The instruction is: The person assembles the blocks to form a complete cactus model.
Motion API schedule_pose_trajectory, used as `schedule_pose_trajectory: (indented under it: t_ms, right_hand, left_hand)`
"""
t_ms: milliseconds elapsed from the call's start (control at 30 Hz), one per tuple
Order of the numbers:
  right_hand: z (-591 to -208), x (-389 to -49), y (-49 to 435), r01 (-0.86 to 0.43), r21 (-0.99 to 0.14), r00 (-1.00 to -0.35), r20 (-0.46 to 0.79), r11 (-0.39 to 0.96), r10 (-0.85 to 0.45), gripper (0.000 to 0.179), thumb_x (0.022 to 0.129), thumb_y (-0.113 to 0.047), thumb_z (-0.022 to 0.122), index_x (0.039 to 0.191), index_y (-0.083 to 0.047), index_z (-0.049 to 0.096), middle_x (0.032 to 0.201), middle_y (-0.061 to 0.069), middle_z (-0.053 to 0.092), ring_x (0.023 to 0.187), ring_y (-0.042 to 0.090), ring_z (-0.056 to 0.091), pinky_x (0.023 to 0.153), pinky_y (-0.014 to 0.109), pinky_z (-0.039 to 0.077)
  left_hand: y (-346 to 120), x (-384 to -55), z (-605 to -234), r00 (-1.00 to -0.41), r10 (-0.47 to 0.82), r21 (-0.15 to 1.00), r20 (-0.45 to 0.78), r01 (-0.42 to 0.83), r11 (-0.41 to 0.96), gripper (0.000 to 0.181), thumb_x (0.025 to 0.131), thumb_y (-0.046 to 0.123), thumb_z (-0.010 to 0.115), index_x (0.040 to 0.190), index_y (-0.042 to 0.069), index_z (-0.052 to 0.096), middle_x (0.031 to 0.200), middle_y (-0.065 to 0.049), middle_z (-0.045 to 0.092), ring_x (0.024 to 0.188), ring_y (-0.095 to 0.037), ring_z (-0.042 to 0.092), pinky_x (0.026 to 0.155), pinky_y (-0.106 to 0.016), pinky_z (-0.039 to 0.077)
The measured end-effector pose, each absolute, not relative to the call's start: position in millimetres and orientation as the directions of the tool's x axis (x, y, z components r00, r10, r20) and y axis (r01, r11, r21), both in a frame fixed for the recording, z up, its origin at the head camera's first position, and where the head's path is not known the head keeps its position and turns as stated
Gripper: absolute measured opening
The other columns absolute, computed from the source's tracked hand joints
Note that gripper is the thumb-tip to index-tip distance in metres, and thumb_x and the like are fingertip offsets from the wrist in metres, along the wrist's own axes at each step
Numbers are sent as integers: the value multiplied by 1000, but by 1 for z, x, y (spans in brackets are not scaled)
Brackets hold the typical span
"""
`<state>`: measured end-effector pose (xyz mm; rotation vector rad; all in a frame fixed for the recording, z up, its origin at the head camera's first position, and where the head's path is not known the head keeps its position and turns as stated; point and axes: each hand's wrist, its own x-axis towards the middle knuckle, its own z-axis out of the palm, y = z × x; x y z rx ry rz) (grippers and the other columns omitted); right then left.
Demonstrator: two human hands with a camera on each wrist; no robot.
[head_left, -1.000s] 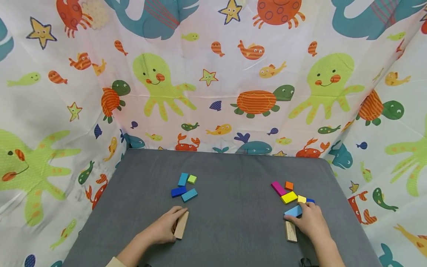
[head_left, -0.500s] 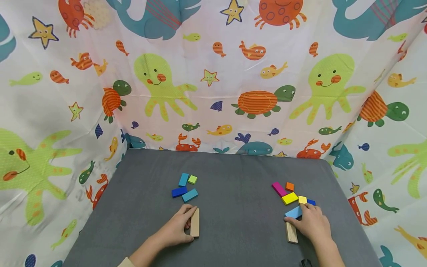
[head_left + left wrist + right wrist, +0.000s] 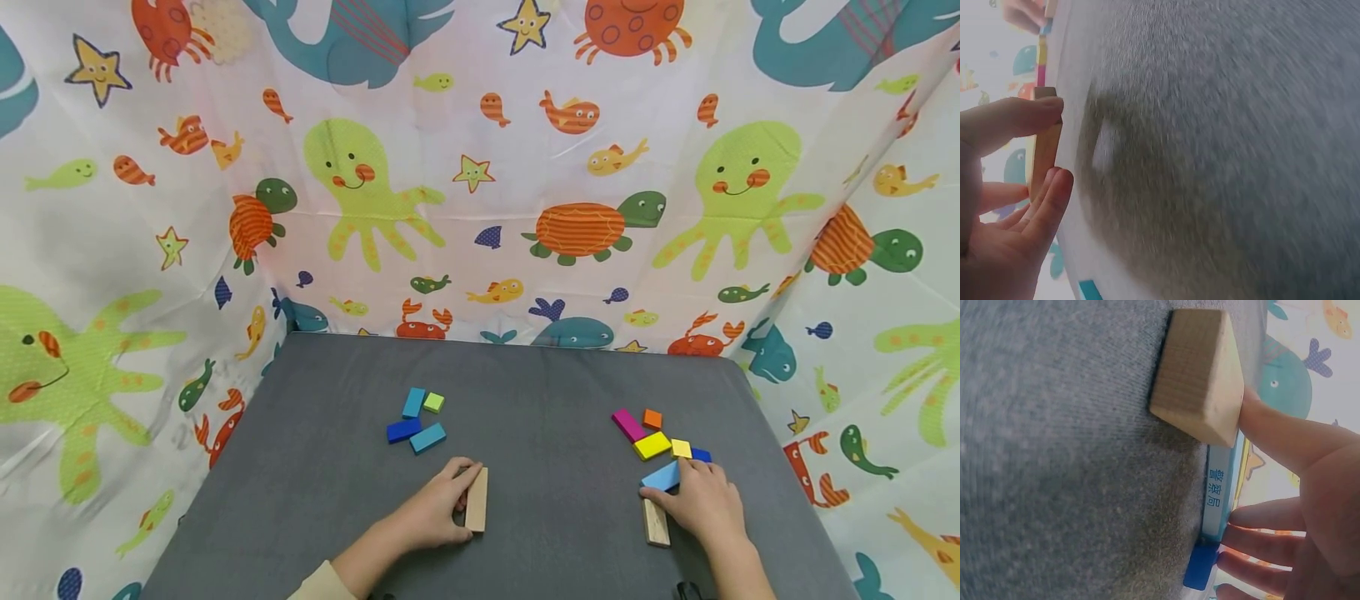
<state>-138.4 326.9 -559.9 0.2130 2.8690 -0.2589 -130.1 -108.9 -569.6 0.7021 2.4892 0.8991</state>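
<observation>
My left hand (image 3: 435, 508) pinches a plain wooden block (image 3: 477, 502) between thumb and fingertips. In the left wrist view that block (image 3: 1045, 150) is held just off the grey tabletop, its shadow beside it. My right hand (image 3: 703, 504) spans a light blue block (image 3: 660, 477), thumb at one end and fingers at the other. Printed characters show on the side of this light blue block (image 3: 1215, 487) in the right wrist view. A second wooden block (image 3: 656, 523) lies on the table, close by the right thumb.
Beyond the right hand lie magenta (image 3: 628, 425), orange (image 3: 652, 418), yellow (image 3: 652, 446), pale yellow (image 3: 681, 449) and dark blue (image 3: 701, 455) blocks. Two medium-blue blocks, a dark blue block (image 3: 403, 430) and a green block (image 3: 433, 402) form a left group. A patterned curtain (image 3: 480, 242) borders the table.
The left hand has carried its wooden block to the right, toward the middle of the table, and turned it more upright in view. The right hand has stayed in place.
</observation>
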Motion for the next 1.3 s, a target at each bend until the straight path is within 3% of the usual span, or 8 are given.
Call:
schedule_pose_trajectory:
  t_ms: [433,800,1067,1300]
  right_hand:
    - [-562,-137,323,117,-189,-971,-229,975,72,107,77,-70,73,137,16,50,138,41,46,125,58,39,100,73,39]
    - [-562,-139,323,119,-230,-966,-251,966,59,108,78,-67,74,138,18,47,141,42,43,124,58,38,102,72,38]
    - [-565,-143,324,121,-294,-953,-301,948,28,112,81,-65,73,142,22,38,146,44,34,131,60,36,104,70,36]
    - [-564,-145,323,154,-319,-941,-335,935,40,113,80,-60,78,144,21,35,148,44,31,132,60,37,104,69,36]
  left_hand:
    - [-73,-125,-575,-750,625,692,-215,335,639,97,77,19,89,158,10,35,149,0,37,91,1,51,74,-15,47]
    - [-48,-121,-577,-738,626,627,-252,368,687,96,79,31,88,158,17,35,150,3,38,92,2,52,75,-18,48]
    - [-43,-121,-587,-732,621,591,-279,379,712,96,79,38,87,157,19,36,150,2,40,126,-10,52,97,-30,52]
    - [-45,-119,-590,-743,601,585,-294,357,728,99,78,45,87,159,25,33,155,1,29,128,-15,52,96,-32,53]
